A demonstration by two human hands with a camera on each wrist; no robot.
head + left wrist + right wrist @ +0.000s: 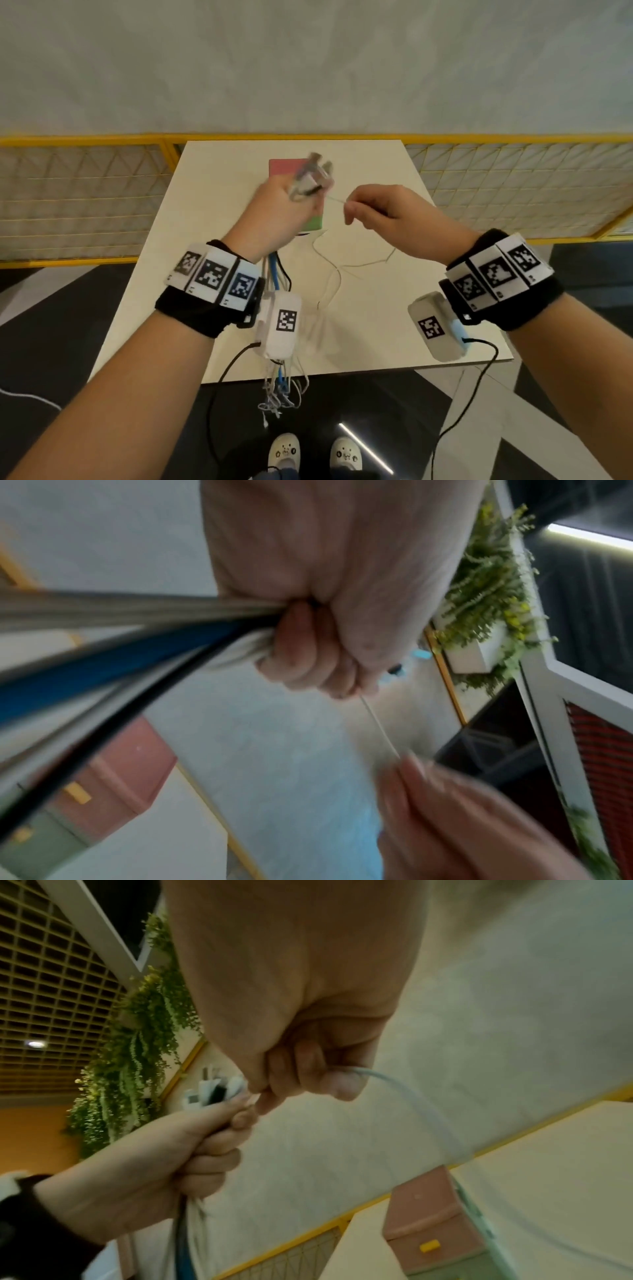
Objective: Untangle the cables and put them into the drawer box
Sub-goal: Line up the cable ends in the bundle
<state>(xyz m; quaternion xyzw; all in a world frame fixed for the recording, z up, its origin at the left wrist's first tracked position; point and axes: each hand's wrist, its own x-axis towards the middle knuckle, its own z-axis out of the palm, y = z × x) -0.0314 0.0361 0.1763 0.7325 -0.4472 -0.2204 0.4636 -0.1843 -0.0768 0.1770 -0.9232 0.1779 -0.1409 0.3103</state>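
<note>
My left hand (299,200) grips a bundle of cables (278,270), white, blue and black, above the table; their plugs (315,173) stick out past the fist. The bundle's loose ends (279,394) hang past the table's near edge. My right hand (349,209) pinches a thin white cable (334,199) that runs taut out of the left fist; its slack (337,270) loops on the table. In the left wrist view the thin cable (380,729) stretches between both hands. The pink and green drawer box (282,166) stands behind the left hand, also in the right wrist view (431,1218).
The cream table (205,222) is small, with a yellow-framed mesh fence (85,192) on both sides and a pale wall behind. Dark floor and my shoes (284,452) lie below its near edge. Hanging plants (137,1056) show off to the side.
</note>
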